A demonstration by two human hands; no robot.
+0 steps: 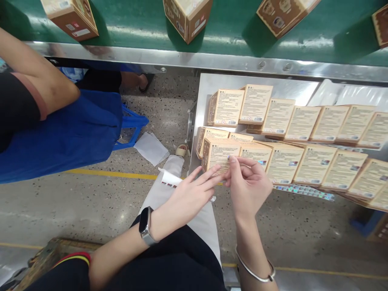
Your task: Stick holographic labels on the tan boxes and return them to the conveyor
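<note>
My right hand [250, 184] is closed, thumb and forefinger pinching a small shiny sticker [229, 157] against the printed face of a brown and cream cardboard box [216, 151]. The sticker is mostly hidden by the thumb. My left hand [195, 192] reaches across with its fingers stretched out, their tips at the lower edge of the same box and close to the right hand. Rightward in that row, several similar boxes [285, 163] carry small holographic stickers. Behind them runs another row of boxes [279, 115]. A sheet of stickers [309, 190] sticks out below the front row.
Beyond the metal table [209, 81], brown boxes [189, 18] sit on a green conveyor belt [133, 24] with a metal rail. At left, another person's arm [48, 81] is near a blue stool. White paper sheets [151, 148] lie on the floor. A sticker strip [169, 180] rests on my leg.
</note>
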